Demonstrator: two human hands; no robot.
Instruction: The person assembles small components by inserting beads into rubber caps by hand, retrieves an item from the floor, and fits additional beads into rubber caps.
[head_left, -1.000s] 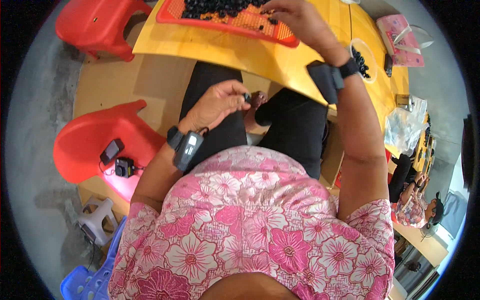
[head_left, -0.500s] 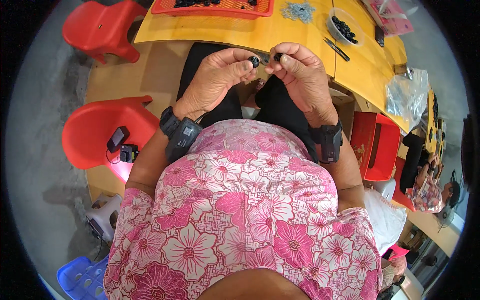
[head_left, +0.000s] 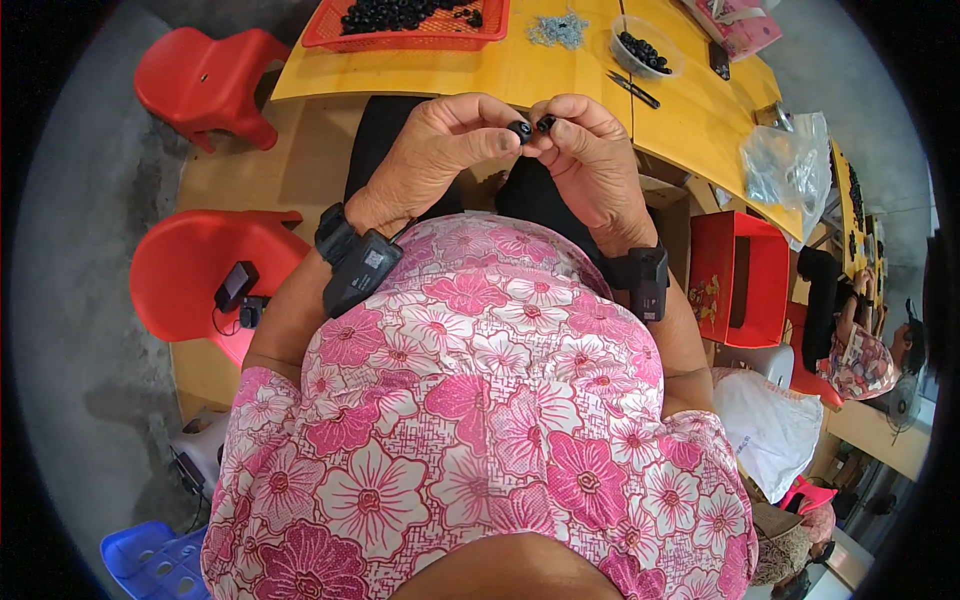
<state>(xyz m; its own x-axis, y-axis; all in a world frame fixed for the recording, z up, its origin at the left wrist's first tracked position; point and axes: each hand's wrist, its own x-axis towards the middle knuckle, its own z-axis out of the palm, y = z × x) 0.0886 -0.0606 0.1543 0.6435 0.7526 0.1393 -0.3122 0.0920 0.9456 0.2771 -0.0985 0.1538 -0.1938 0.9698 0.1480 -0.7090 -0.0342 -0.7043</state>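
Between thumb and fingers, my left hand [head_left: 455,145] pinches a small round black part [head_left: 520,130] with a hole in its face. My right hand [head_left: 592,160] pinches another small black part [head_left: 545,123]. The two parts are close together over my lap, just short of the table's near edge, and I cannot tell whether they touch. On the table beyond lie a red basket [head_left: 420,42] of black parts, a pile of small pale grey pieces [head_left: 558,31] and a clear round tub [head_left: 646,48] of black parts.
Tweezers [head_left: 634,89] lie near the edge of the yellow table [head_left: 540,75]. A clear plastic bag [head_left: 785,170] sits at the table's right. Red stools [head_left: 205,85] stand on the left, a red box [head_left: 740,280] on the right. Another person [head_left: 860,355] sits far right.
My hands have come closer together, bringing the two black parts nearly into contact. The view has shifted, so more of the basket shows.
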